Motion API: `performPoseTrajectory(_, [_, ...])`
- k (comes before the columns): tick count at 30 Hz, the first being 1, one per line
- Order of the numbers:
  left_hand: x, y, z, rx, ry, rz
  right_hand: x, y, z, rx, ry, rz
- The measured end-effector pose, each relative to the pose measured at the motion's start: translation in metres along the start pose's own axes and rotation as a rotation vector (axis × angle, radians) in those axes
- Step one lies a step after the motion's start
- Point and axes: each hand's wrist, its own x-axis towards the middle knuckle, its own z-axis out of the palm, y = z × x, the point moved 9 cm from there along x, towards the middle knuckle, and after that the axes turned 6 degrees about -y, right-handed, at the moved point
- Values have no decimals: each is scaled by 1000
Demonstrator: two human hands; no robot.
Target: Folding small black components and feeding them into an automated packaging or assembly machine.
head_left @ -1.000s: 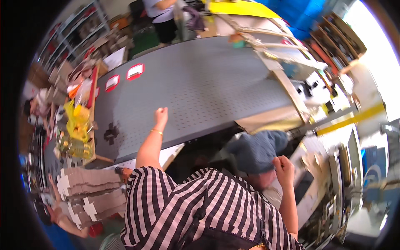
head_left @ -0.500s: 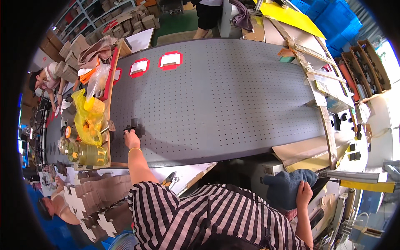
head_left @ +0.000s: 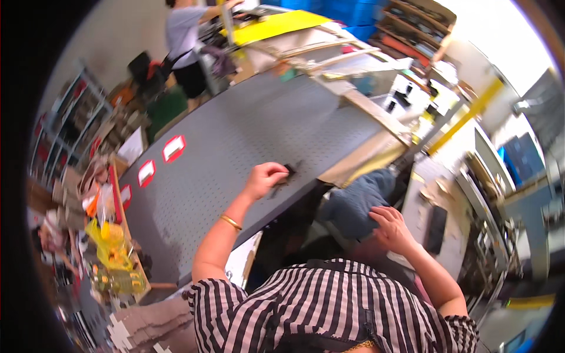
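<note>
My left hand (head_left: 265, 178) rests on the grey perforated table (head_left: 247, 135) near its front edge, fingers curled around a small flat black piece (head_left: 288, 172) that sticks out to the right of the fist. A gold bangle circles that wrist. My right hand (head_left: 391, 229) hangs below the table edge, fingers apart, resting on a blue-grey cloth bundle (head_left: 353, 200) at my lap. It holds nothing that I can see. My striped shirt fills the bottom of the view.
Three red-framed white labels (head_left: 173, 148) lie on the table's left part. A wooden bin with yellow bags (head_left: 109, 247) stands at the left end. Cardboard cut-outs (head_left: 141, 326) pile at the lower left. Another person (head_left: 188, 41) works at the far end.
My left hand picked the black piece up from the table's left end and carried it right along the front edge. My right hand stayed low at my lap. My head turned.
</note>
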Motion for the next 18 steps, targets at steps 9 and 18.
performPoseTrajectory(9, [-20, 290, 368, 343, -864, 899, -196, 51, -124, 346, 595, 231])
performPoseTrajectory(18, [-25, 361, 536, 283, -1156, 860, -338, 120, -128, 804, 723, 354])
